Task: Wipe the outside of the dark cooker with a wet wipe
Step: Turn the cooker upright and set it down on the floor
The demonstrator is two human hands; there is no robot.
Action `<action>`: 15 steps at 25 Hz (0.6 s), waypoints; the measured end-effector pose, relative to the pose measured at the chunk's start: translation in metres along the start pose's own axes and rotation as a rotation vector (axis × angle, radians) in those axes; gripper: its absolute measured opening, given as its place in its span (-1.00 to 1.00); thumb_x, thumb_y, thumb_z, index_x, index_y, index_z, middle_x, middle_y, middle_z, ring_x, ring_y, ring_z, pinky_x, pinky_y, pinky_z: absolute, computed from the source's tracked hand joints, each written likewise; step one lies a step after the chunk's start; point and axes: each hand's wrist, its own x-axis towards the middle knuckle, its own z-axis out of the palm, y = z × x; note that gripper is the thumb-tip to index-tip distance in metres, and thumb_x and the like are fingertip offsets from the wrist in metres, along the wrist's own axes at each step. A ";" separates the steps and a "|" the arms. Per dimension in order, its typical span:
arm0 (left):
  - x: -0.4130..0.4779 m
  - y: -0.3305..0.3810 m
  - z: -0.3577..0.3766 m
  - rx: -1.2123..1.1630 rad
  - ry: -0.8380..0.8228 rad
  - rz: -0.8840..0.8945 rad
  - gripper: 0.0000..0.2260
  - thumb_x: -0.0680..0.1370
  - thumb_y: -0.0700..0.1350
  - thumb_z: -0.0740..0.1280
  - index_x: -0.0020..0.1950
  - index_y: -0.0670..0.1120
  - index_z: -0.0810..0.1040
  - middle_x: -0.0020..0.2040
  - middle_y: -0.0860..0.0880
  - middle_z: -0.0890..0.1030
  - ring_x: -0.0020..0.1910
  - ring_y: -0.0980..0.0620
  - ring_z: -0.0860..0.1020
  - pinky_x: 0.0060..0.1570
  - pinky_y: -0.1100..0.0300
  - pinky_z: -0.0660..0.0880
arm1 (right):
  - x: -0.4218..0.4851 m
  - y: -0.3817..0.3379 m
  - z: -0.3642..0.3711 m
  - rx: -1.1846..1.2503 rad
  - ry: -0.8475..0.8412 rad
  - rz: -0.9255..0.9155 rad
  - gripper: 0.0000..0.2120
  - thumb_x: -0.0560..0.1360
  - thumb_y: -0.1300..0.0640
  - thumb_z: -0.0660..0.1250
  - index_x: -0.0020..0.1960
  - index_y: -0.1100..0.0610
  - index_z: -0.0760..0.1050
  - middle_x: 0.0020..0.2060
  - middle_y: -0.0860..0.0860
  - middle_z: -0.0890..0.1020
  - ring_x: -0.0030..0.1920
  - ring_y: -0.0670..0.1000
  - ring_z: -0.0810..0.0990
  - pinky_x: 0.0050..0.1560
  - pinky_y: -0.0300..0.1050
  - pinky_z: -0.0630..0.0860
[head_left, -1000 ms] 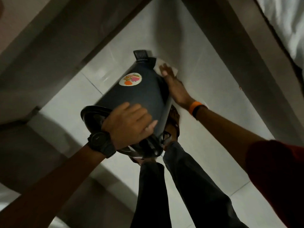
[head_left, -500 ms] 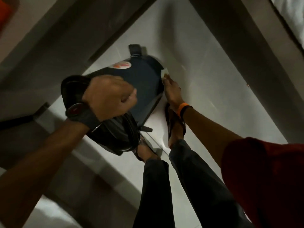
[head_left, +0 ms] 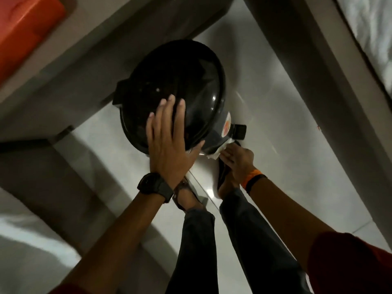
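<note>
The dark cooker (head_left: 180, 81) stands upright on the pale tiled floor, its glossy black lid facing me. A round sticker (head_left: 226, 125) and a black side handle (head_left: 239, 131) show on its right flank. My left hand (head_left: 169, 143) lies flat on the near edge of the lid, fingers spread, a black watch on the wrist. My right hand (head_left: 238, 158) presses a white wet wipe (head_left: 218, 152) against the cooker's lower right side, just below the handle. An orange and black band sits on that wrist.
My two legs in dark trousers and sandalled feet (head_left: 188, 198) stand right behind the cooker. Grey furniture edges (head_left: 318, 66) run along both sides of the floor strip. White bedding (head_left: 371, 28) lies at the top right, an orange object (head_left: 27, 28) at the top left.
The cooker has gone from tilted on its side to upright with the lid up. My left hand moved from gripping the lid rim to lying flat on the lid. The wipe shifted to the lower right side.
</note>
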 end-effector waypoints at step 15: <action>-0.069 -0.084 0.029 0.372 -0.119 0.626 -0.23 0.52 -0.49 -0.17 0.58 0.20 -0.03 0.62 -0.01 -0.01 0.59 -0.21 -0.05 0.36 -0.56 -0.09 | -0.012 -0.008 -0.018 -0.457 -0.040 -0.223 -0.75 0.61 0.43 0.24 -0.10 0.16 0.58 -0.13 0.05 0.67 -0.13 -0.01 0.68 -0.30 -0.31 0.69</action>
